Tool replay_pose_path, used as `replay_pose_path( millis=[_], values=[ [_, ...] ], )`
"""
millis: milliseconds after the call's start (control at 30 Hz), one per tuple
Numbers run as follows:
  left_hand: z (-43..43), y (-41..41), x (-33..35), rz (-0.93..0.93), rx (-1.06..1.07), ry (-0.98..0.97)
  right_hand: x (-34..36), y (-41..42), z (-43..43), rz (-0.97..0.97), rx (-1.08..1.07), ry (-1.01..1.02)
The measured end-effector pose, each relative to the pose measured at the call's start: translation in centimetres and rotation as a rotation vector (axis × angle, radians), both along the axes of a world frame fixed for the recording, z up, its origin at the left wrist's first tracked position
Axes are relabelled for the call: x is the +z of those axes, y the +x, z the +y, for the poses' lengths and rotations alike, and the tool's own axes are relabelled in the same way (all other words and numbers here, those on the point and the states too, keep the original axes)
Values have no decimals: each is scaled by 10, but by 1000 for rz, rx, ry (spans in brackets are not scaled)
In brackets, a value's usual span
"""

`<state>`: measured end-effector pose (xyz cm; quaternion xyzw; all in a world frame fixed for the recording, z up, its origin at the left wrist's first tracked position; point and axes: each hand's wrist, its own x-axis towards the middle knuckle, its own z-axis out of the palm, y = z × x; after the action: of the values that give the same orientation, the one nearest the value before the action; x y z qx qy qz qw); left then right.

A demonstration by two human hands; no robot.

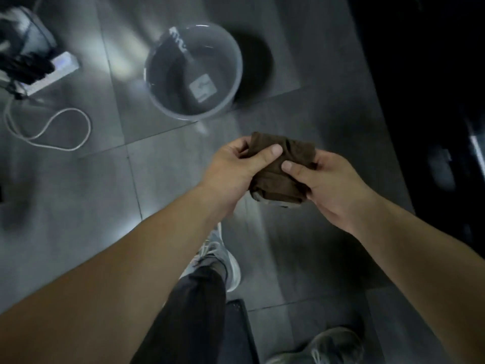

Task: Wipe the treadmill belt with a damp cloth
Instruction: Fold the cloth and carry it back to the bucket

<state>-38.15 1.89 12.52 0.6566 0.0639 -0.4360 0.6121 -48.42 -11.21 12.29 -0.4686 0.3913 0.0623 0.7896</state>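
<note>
Grey basin (183,117), label (202,89) inside; cloth (278,177) nearby

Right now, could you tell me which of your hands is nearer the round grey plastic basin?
Left. The left hand grips the crumpled brown cloth on the side facing the basin; the right hand holds its other side, farther away.

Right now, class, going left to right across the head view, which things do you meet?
White plastic power strip → clear round plastic bucket → crumpled brown cloth.
</note>
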Motion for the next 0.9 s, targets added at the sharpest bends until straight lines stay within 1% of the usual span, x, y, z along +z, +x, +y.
replay_pose_path(
  millis=[100, 233, 433, 567, 667, 733, 800, 833, 900],
  values=[
    [17, 52, -8, 76, 12, 14, -17, 56, 15, 48, -3, -17],
    [28, 125, -30, 101, -35, 36, -34, 129, 17, 122, -71, -44],
    [6, 205, -79, -3, 63, 183, -59, 215, -1, 184, -115, -45],
    [-24, 239, -103, -124, 38, 293, -86, 256, -18, 251, -172, -104],
    [-48, 259, -120, -128, 39, 218, -107, 283, -38, 289, -214, -240],
    [-59, 267, -133, -77, 71, 142, -120, 296, -51, 308, -201, -397],
    [-67, 272, -143, -49, 64, 82, -128, 303, -60, 299, -129, -552],
    [-68, 274, -149, -52, 48, 74, -132, 305, -62, 293, -80, -592],
    [-68, 275, -158, -67, 19, 103, -140, 305, -64, 289, -8, -609]
  ],
)
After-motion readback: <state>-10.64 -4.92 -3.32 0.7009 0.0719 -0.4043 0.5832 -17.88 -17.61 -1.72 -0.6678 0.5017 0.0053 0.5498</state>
